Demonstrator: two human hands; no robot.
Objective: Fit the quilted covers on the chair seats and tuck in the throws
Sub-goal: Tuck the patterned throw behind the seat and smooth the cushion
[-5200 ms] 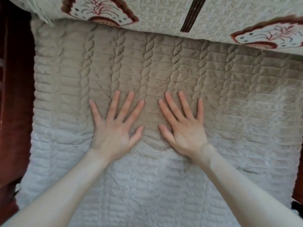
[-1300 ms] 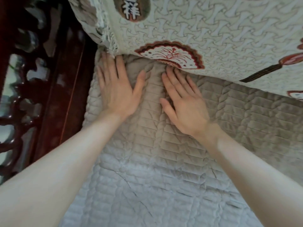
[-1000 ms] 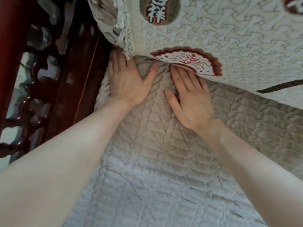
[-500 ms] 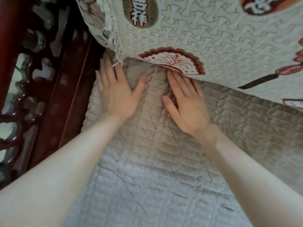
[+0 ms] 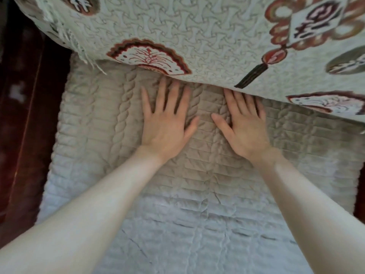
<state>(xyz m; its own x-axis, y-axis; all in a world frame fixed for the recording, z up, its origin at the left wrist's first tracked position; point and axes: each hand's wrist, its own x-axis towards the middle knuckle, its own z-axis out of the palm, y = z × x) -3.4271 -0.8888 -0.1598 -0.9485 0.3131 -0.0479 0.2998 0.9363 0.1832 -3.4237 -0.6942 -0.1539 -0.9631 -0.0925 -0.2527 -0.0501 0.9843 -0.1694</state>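
Note:
A beige quilted cover (image 5: 94, 123) with cable-like stitching lies across the chair seat and fills most of the view. Over the chair back hangs a cream throw (image 5: 207, 36) with red fan and tassel motifs and a fringed left edge; its lower edge meets the cover. My left hand (image 5: 166, 123) lies flat on the cover, fingers spread and straight, fingertips at the throw's lower edge. My right hand (image 5: 243, 125) lies flat beside it, fingertips slipped just under that edge.
A dark red carved wooden armrest (image 5: 25, 119) borders the seat on the left. A sliver of dark wood (image 5: 358, 210) shows at the right edge. The front part of the cover (image 5: 187, 244) looks paler and lightly creased.
Both hands have slid to the right along the seam between cover and throw, away from the back left corner, staying flat. The view has swung right, showing more of the throw.

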